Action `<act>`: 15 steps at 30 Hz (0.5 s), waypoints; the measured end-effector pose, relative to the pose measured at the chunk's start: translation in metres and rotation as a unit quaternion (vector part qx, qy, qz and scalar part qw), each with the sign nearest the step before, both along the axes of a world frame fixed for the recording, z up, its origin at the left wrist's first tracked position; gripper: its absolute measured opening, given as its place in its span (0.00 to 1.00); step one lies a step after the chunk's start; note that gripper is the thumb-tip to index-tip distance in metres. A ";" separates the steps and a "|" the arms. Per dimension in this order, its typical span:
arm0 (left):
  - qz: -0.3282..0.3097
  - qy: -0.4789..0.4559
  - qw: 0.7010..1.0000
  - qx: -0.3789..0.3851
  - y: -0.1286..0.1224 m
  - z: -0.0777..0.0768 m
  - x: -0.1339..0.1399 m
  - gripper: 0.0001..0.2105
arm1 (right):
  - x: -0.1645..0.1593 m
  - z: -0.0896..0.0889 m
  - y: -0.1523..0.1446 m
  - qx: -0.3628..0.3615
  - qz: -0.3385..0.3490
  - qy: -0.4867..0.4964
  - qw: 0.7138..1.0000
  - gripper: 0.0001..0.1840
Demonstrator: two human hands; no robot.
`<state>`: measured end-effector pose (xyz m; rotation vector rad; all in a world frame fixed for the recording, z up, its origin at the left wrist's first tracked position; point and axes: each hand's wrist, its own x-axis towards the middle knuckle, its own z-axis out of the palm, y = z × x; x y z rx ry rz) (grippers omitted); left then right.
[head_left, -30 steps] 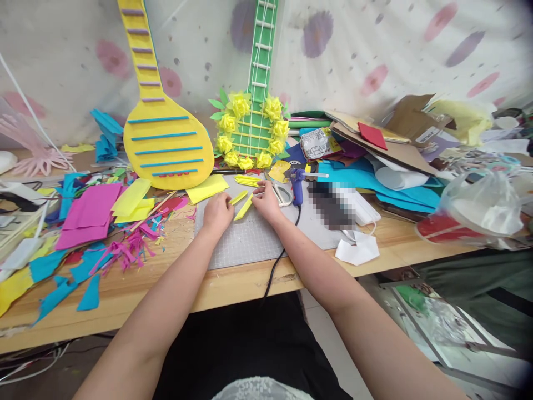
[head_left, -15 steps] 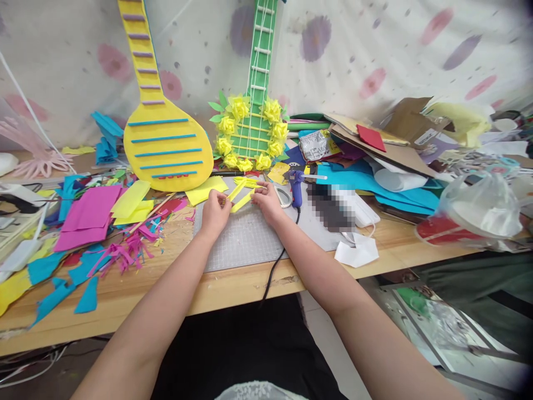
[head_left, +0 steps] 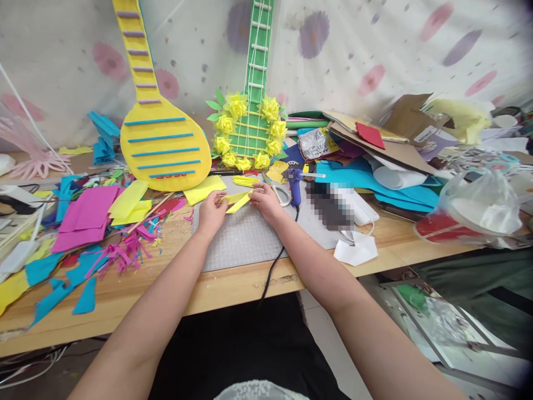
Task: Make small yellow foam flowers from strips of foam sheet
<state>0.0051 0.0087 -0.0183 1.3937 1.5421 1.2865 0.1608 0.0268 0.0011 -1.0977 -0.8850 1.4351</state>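
Observation:
Between my two hands, just above the grey cutting mat (head_left: 237,244), is a yellow paper strip (head_left: 239,202). My left hand (head_left: 211,213) pinches its left end, and my right hand (head_left: 265,202) grips the right end with bent fingers. Behind the strip lies a small stack of yellow strips (head_left: 245,181). Scissors (head_left: 282,194) rest right beside my right hand, and a blue glue gun (head_left: 295,188) stands a little farther right. A flat yellow paper piece (head_left: 204,190) lies behind my left hand.
A yellow paper guitar shape (head_left: 165,150) and a green one ringed with yellow paper flowers (head_left: 270,129) lean at the back. Magenta paper (head_left: 85,218) and colourful scraps cover the left. Blue sheets (head_left: 400,191), cardboard and a red-and-white tub (head_left: 466,214) fill the right. A black cord (head_left: 272,275) crosses the mat.
The yellow paper, seen as two separated lengths before, now shows as one flatter strip between my hands. My left hand has shifted slightly left. The view has moved a little.

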 end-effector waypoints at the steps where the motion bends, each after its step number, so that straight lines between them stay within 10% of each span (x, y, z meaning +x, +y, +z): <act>1: -0.006 -0.024 1.000 -0.004 0.000 0.000 0.000 0.09 | 0.000 0.000 0.000 -0.006 -0.005 -0.002 1.000 0.18; 15: -0.046 -0.152 0.986 -0.047 -0.006 0.013 0.004 0.09 | -0.005 -0.008 0.006 -0.005 -0.070 -0.043 0.997 0.19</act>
